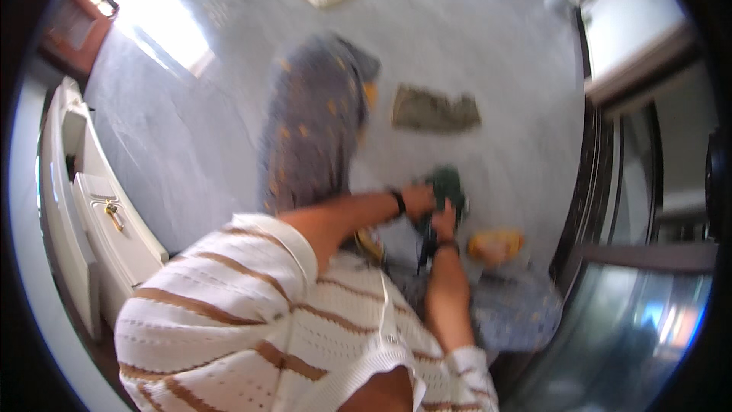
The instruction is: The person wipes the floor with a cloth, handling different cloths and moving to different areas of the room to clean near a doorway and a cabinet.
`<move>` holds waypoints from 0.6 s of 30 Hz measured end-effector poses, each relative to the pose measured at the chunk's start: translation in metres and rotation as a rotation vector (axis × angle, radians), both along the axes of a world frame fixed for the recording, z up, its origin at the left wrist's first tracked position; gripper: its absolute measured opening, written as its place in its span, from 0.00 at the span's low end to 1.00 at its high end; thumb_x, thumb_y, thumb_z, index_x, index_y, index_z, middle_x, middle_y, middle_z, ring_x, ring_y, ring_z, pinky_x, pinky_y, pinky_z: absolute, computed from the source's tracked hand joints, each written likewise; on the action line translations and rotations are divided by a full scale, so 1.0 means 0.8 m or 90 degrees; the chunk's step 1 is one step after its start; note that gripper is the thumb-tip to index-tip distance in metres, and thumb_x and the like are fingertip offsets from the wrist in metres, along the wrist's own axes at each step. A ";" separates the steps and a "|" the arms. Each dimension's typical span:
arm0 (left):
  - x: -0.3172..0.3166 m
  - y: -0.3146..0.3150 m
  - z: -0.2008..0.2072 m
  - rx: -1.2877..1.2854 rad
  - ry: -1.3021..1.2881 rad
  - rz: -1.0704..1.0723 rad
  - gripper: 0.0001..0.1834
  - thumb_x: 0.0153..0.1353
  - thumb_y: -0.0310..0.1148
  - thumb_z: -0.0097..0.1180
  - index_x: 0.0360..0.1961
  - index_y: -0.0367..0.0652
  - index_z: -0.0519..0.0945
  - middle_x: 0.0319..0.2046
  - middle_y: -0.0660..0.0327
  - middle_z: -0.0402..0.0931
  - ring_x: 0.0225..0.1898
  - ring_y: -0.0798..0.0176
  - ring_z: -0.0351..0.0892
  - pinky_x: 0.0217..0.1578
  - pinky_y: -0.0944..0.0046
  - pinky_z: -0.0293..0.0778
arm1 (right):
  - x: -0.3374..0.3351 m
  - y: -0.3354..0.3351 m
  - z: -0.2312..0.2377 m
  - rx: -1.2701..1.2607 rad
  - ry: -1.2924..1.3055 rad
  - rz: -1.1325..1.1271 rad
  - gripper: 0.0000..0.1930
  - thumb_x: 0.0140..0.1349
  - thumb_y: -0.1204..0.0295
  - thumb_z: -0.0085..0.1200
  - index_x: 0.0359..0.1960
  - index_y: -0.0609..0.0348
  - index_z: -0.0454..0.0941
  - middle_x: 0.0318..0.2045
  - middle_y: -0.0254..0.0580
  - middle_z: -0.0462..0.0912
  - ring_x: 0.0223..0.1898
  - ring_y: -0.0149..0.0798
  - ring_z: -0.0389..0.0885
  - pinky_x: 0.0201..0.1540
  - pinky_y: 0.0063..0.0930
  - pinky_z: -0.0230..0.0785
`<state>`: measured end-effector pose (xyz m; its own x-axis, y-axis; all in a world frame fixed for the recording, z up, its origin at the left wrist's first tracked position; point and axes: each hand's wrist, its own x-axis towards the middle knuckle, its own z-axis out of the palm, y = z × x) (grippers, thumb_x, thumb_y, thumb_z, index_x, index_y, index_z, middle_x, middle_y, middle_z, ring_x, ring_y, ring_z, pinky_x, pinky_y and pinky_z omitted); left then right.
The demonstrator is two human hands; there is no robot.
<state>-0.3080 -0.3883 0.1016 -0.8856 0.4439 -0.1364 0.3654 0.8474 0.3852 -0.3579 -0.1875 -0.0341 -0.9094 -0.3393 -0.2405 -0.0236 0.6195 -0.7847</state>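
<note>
Dark green thing (447, 181) toward the floor's (522, 172) right edge, left hand (418, 201) and right hand (443, 220) both on it, finger closure too blurred to tell; probably stiff, of some weight, best held two-handed around its sides.

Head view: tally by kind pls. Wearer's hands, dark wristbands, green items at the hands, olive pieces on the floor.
Hands, left hand and right hand: 2
Dark wristbands, left wristband and right wristband: 2
Dark green item, too blurred to identify: 1
Olive piece: 1
Total: 6
</note>
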 end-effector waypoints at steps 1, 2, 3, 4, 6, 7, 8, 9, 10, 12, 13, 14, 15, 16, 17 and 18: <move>0.026 -0.027 -0.012 0.021 -0.017 0.018 0.28 0.44 0.36 0.64 0.50 0.48 0.76 0.53 0.49 0.68 0.51 0.43 0.68 0.48 0.43 0.70 | 0.019 -0.047 0.024 0.078 0.020 0.078 0.32 0.54 0.75 0.52 0.65 0.56 0.66 0.57 0.62 0.71 0.58 0.61 0.70 0.59 0.43 0.66; 0.043 -0.049 -0.017 -0.038 -0.137 0.052 0.36 0.47 0.34 0.65 0.61 0.52 0.70 0.64 0.48 0.59 0.61 0.39 0.62 0.53 0.43 0.69 | 0.036 -0.083 0.049 0.192 -0.034 0.082 0.36 0.52 0.74 0.54 0.68 0.49 0.62 0.62 0.59 0.66 0.63 0.61 0.65 0.65 0.49 0.58; 0.034 -0.049 -0.010 -0.069 -0.157 0.064 0.41 0.50 0.32 0.65 0.66 0.57 0.63 0.69 0.48 0.49 0.66 0.37 0.55 0.55 0.44 0.69 | 0.015 -0.086 0.063 0.249 -0.041 0.114 0.39 0.51 0.73 0.56 0.69 0.47 0.60 0.65 0.58 0.62 0.66 0.61 0.61 0.67 0.53 0.52; 0.044 -0.054 -0.014 -0.107 -0.175 0.070 0.47 0.52 0.31 0.64 0.72 0.61 0.56 0.74 0.49 0.40 0.71 0.36 0.48 0.56 0.44 0.69 | 0.021 -0.086 0.066 0.299 -0.051 0.140 0.41 0.50 0.73 0.57 0.70 0.46 0.57 0.68 0.58 0.57 0.68 0.61 0.56 0.69 0.56 0.47; 0.042 -0.071 0.000 -0.126 -0.195 0.080 0.50 0.53 0.30 0.64 0.74 0.65 0.50 0.75 0.51 0.33 0.73 0.36 0.42 0.56 0.44 0.70 | 0.024 -0.098 0.084 0.324 -0.034 0.172 0.42 0.50 0.74 0.58 0.71 0.44 0.56 0.70 0.57 0.54 0.69 0.61 0.54 0.70 0.57 0.43; 0.041 -0.081 0.006 -0.151 -0.218 0.099 0.54 0.55 0.29 0.64 0.75 0.69 0.43 0.76 0.54 0.25 0.75 0.36 0.36 0.56 0.44 0.71 | 0.028 -0.106 0.092 0.342 -0.017 0.212 0.43 0.50 0.74 0.58 0.71 0.43 0.55 0.71 0.57 0.50 0.71 0.62 0.51 0.71 0.58 0.40; 0.042 -0.088 0.017 -0.144 -0.229 0.097 0.54 0.55 0.29 0.64 0.75 0.69 0.43 0.76 0.54 0.25 0.75 0.36 0.36 0.56 0.44 0.71 | 0.036 -0.113 0.100 0.347 -0.028 0.215 0.43 0.50 0.74 0.58 0.71 0.43 0.55 0.71 0.57 0.50 0.71 0.62 0.51 0.71 0.58 0.40; 0.044 -0.098 0.031 -0.183 -0.223 0.116 0.55 0.54 0.29 0.65 0.75 0.70 0.42 0.76 0.56 0.25 0.75 0.37 0.36 0.55 0.43 0.71 | 0.044 -0.122 0.109 0.360 0.007 0.284 0.42 0.52 0.76 0.58 0.71 0.44 0.55 0.71 0.56 0.50 0.71 0.64 0.49 0.71 0.58 0.41; 0.046 -0.108 0.035 -0.222 -0.217 0.135 0.57 0.53 0.29 0.66 0.75 0.72 0.42 0.76 0.57 0.25 0.75 0.37 0.37 0.54 0.42 0.72 | 0.052 -0.132 0.117 0.370 0.042 0.353 0.41 0.55 0.78 0.57 0.71 0.44 0.55 0.72 0.54 0.50 0.70 0.67 0.47 0.71 0.57 0.42; 0.059 -0.146 0.022 -0.238 -0.170 0.188 0.58 0.50 0.31 0.69 0.75 0.72 0.44 0.76 0.59 0.26 0.75 0.40 0.37 0.54 0.42 0.72 | 0.067 -0.167 0.130 0.364 0.075 0.381 0.39 0.55 0.79 0.56 0.70 0.45 0.57 0.71 0.55 0.51 0.69 0.72 0.47 0.71 0.57 0.44; 0.064 -0.155 0.022 -0.217 -0.218 0.209 0.57 0.50 0.31 0.70 0.75 0.71 0.46 0.76 0.60 0.26 0.75 0.41 0.37 0.54 0.43 0.73 | 0.074 -0.174 0.133 0.342 0.113 0.409 0.39 0.55 0.79 0.57 0.70 0.45 0.58 0.71 0.56 0.52 0.69 0.73 0.47 0.70 0.58 0.46; 0.071 -0.160 0.022 -0.194 -0.264 0.227 0.57 0.49 0.32 0.70 0.74 0.70 0.47 0.76 0.60 0.26 0.75 0.41 0.38 0.54 0.44 0.73 | 0.081 -0.176 0.132 0.322 0.153 0.436 0.39 0.54 0.79 0.57 0.69 0.45 0.58 0.70 0.57 0.53 0.68 0.73 0.48 0.69 0.58 0.48; 0.078 -0.163 0.022 -0.207 -0.222 0.223 0.55 0.49 0.34 0.70 0.74 0.67 0.49 0.77 0.60 0.28 0.75 0.42 0.38 0.54 0.46 0.73 | 0.086 -0.179 0.131 0.277 0.176 0.405 0.42 0.48 0.83 0.58 0.69 0.49 0.59 0.68 0.61 0.56 0.66 0.77 0.49 0.69 0.58 0.47; 0.079 -0.156 0.022 -0.198 -0.220 0.222 0.55 0.49 0.34 0.70 0.74 0.67 0.49 0.77 0.60 0.28 0.75 0.42 0.38 0.54 0.46 0.73 | 0.085 -0.173 0.133 0.285 0.177 0.406 0.42 0.48 0.83 0.58 0.69 0.49 0.59 0.68 0.61 0.56 0.66 0.77 0.49 0.69 0.58 0.47; 0.085 -0.162 0.027 -0.202 -0.202 0.256 0.55 0.50 0.35 0.70 0.74 0.65 0.49 0.77 0.60 0.29 0.75 0.43 0.38 0.54 0.45 0.73 | 0.084 -0.181 0.139 0.268 0.234 0.424 0.39 0.50 0.83 0.57 0.67 0.49 0.61 0.68 0.58 0.57 0.67 0.75 0.51 0.68 0.58 0.52; 0.084 -0.167 0.026 -0.210 -0.178 0.292 0.54 0.50 0.35 0.70 0.74 0.64 0.49 0.77 0.60 0.30 0.75 0.43 0.38 0.54 0.45 0.72 | 0.074 -0.191 0.141 0.246 0.298 0.440 0.36 0.53 0.82 0.57 0.66 0.48 0.63 0.67 0.55 0.59 0.67 0.74 0.52 0.66 0.57 0.56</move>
